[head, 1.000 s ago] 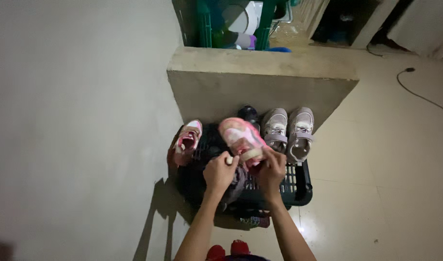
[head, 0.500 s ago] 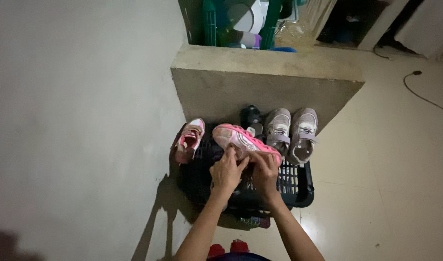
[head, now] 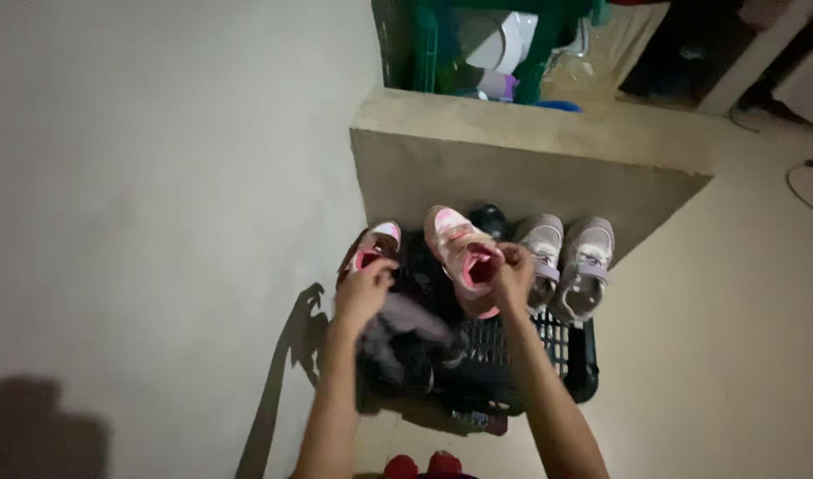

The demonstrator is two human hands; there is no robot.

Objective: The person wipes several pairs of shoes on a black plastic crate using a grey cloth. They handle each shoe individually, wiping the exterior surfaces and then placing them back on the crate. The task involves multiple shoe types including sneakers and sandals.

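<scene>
Both arms reach down: right hand (head: 514,270) pinches the pink shoe (head: 460,253), left hand (head: 364,293) curls, grip unclear.

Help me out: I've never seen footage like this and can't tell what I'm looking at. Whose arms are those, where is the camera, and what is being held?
The camera sits on a person's head and looks down, so the two bare arms are their own. Below them a black crate stands on the floor against a low concrete ledge. The right hand grips a pink shoe at its opening. The left hand is at a dark cloth, beside a second pink shoe. A pair of grey shoes rests on the crate's right side. Green furniture legs show beyond the ledge.
</scene>
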